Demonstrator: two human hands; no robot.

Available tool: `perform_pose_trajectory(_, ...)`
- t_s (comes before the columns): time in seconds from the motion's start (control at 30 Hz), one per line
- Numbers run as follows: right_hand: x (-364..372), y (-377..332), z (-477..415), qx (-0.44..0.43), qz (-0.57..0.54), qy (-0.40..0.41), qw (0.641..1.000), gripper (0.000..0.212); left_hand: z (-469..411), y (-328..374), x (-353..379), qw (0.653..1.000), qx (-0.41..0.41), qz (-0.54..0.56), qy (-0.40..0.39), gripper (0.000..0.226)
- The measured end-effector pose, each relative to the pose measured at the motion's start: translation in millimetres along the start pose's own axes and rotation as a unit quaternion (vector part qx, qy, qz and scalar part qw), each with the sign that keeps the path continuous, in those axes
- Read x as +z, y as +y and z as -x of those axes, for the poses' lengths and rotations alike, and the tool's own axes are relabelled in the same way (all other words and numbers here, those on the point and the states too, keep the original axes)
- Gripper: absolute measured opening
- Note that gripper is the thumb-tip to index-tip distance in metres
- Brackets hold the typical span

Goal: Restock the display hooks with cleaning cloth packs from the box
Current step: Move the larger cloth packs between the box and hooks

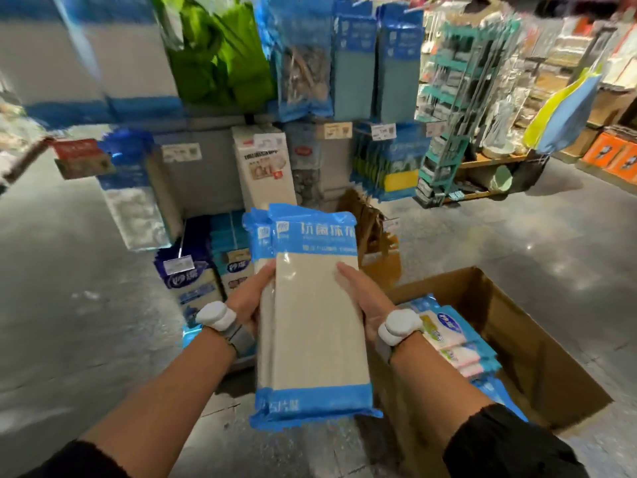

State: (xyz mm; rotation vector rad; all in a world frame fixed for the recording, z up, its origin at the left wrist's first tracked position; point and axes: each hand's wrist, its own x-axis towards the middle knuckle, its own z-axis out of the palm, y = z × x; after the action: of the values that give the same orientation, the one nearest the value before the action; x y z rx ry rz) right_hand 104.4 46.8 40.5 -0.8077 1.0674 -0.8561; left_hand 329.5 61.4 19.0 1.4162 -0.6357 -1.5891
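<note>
While the head camera looks down at your hands, most of each grip is out of sight behind the load. Your left hand (pixel 253 298) clasps the left edge of the cloth packs (pixel 315 326) and your right hand (pixel 362 298) clasps the right edge. Only the thumbs lie on the clear front, and the other fingers are hidden behind. Both grips are closed round the stack, which you hold upright in mid-air between you and the display. It has at least two packs, one peeking out behind the other on the left. You cannot tell whether there are more.

The box (pixel 537 339) sits open on the floor (pixel 86 305) just to your right. Your right forearm and dark sleeve cover its near corner. Spare packs (pixel 455 339) lie inside against its left side. The hanging packs (pixel 355 63) above are smeared by blur, worst at the upper left. The hooks cannot be made out, and the price tags are unreadable. A brown carton (pixel 375 250) is half hidden behind the stack's upper right corner.

The stack's right edge comes close to the box's left rim. Grey floor runs wide on your left, and also beyond the box toward a teal rack (pixel 455 108).
</note>
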Motion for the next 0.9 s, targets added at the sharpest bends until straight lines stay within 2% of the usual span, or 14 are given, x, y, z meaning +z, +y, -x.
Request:
perform_pose_trajectory(0.07, 26, -8, -15, -0.045, 0.019, 0.01, 0.999, 0.065, 0, 4, -26, 1.0, 0.018, 0.005, 0.023, 0.094)
perform_pose_trajectory(0.1, 37, -12, -25, -0.069, 0.029, 0.016, 0.997, 0.072, 4, 6, -37, 0.999, 0.022, 0.009, 0.023, 0.092)
perform_pose_trajectory(0.2, 70, -24, -56, -0.089, 0.069, 0.048, 0.992, 0.083, 29, 16, -59, 0.996, 0.063, 0.034, 0.052, 0.056)
perform_pose_trajectory(0.23, 68, -28, -67, -0.097, 0.066, 0.057, 0.992, 0.085, 30, 15, -61, 0.996, 0.054, 0.03, 0.06, 0.052)
perform_pose_trajectory(0.3, 88, -35, -87, -0.088, 0.076, 0.038, 0.992, 0.086, 32, 19, -81, 0.994, 0.072, 0.023, 0.082, 0.067)
perform_pose_trajectory(0.37, 109, -44, -90, -0.054, 0.077, 0.018, 0.995, 0.078, 22, 19, -103, 0.992, 0.073, 0.016, 0.103, 0.084)
perform_pose_trajectory(0.47, 131, -52, -96, -0.01, 0.07, 0.003, 0.997, 0.056, 21, 26, -121, 0.988, 0.089, -0.005, 0.124, 0.069)
perform_pose_trajectory(0.53, 143, -54, -111, 0.02, 0.069, -0.022, 0.997, 0.045, 16, 31, -137, 0.982, 0.111, -0.004, 0.15, 0.069)
perform_pose_trajectory(0.67, 145, -65, -155, 0.042, 0.056, -0.038, 0.997, 0.058, -3, 44, -180, 0.975, 0.125, 0.013, 0.181, 0.08)
perform_pose_trajectory(0.77, 138, -79, -193, 0.021, 0.09, -0.012, 0.996, 0.054, -11, 66, -199, 0.966, 0.146, 0.021, 0.213, 0.076)
perform_pose_trajectory(0.83, 135, -86, -211, -0.002, 0.094, 0.005, 0.996, 0.045, -9, 80, -203, 0.968, 0.149, 0.032, 0.201, 0.06)
perform_pose_trajectory(0.9, 135, -95, -237, -0.013, 0.104, 0.008, 0.994, 0.035, -17, 96, -203, 0.973, 0.146, 0.027, 0.177, 0.03)
